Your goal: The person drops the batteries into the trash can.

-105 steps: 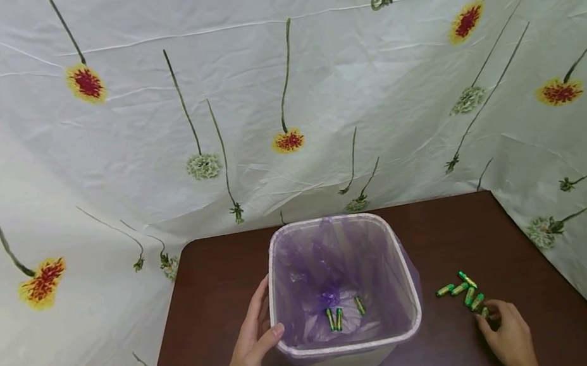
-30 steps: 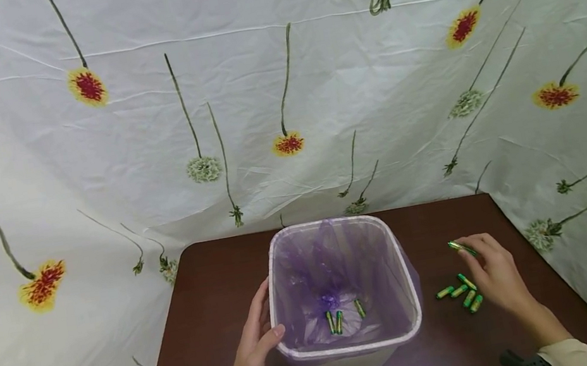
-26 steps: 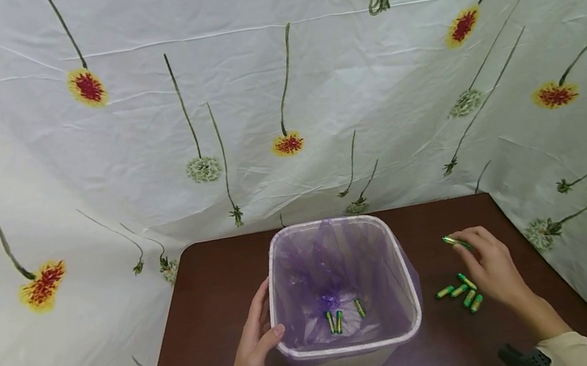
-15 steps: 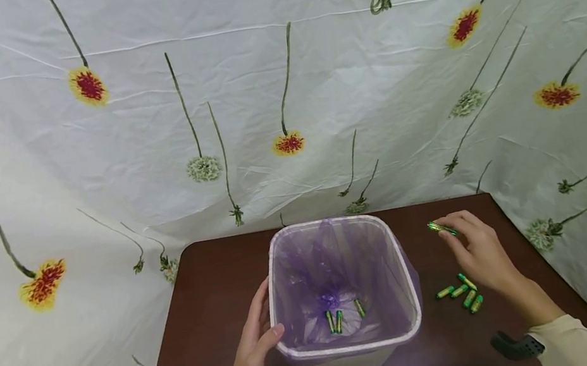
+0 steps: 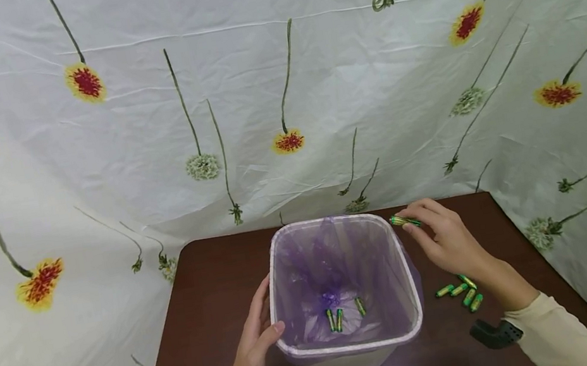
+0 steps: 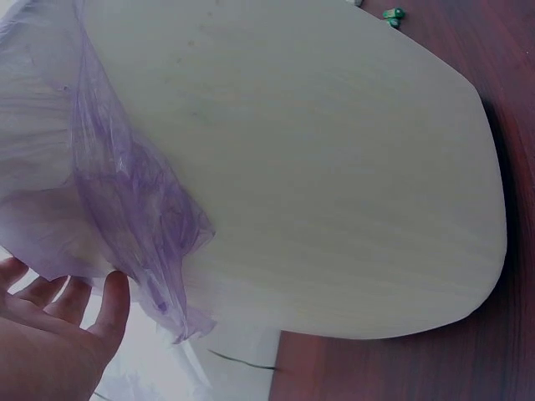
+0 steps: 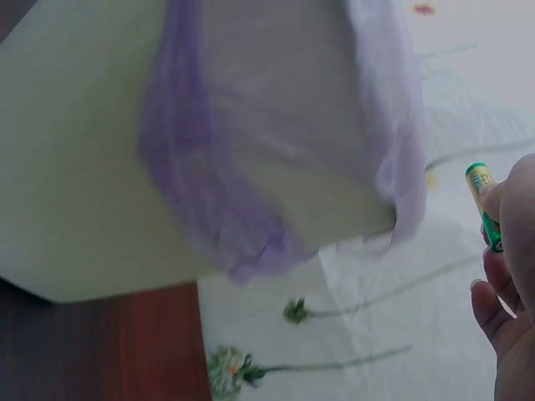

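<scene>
A white trash bin stands on the table, lined with a thin purple bag. My left hand holds the bin's left side, thumb on the rim and fingers along the outer wall; in the left wrist view its fingers lie against the bag's overhang. Between thumb and fingertips my right hand pinches a green and yellow battery, just outside the bin's far right corner. Inside the bin lie 3 similar batteries. Several more batteries lie loosely grouped on the table, below my right forearm.
The dark brown table ends at a white flowered cloth hung behind and along both sides. A black strap-like piece sits at the right sleeve. The bag's folds hang over the bin's outer wall.
My right hand has picked a battery off the table group, lifted it, and carried it left to the bin's far right corner. My left hand and the bin have stayed put.
</scene>
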The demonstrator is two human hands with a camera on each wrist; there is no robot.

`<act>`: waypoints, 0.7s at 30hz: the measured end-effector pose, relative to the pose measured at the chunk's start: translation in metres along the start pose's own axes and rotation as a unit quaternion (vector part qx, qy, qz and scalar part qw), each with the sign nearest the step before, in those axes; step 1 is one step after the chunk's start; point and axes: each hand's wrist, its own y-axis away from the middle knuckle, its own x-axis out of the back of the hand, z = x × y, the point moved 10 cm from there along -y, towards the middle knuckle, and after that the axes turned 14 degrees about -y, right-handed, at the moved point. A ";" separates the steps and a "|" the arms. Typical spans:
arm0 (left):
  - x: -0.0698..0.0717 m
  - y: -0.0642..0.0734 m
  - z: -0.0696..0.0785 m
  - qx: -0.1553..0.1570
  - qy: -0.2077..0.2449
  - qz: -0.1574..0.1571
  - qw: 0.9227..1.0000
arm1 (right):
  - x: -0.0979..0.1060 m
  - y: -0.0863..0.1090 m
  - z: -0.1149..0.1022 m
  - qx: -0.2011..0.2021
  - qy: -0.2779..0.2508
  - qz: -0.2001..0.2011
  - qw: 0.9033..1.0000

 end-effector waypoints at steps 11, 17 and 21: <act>0.000 0.002 0.001 0.002 0.000 0.002 1.000 | -0.035 -0.036 -0.026 0.040 -0.017 -0.070 0.997; 0.000 0.002 0.001 0.004 0.003 0.001 1.000 | -0.053 -0.047 -0.034 0.053 -0.017 -0.105 0.993; 0.000 0.002 0.001 0.003 0.007 -0.001 1.000 | -0.062 -0.052 -0.037 0.057 -0.018 -0.124 0.991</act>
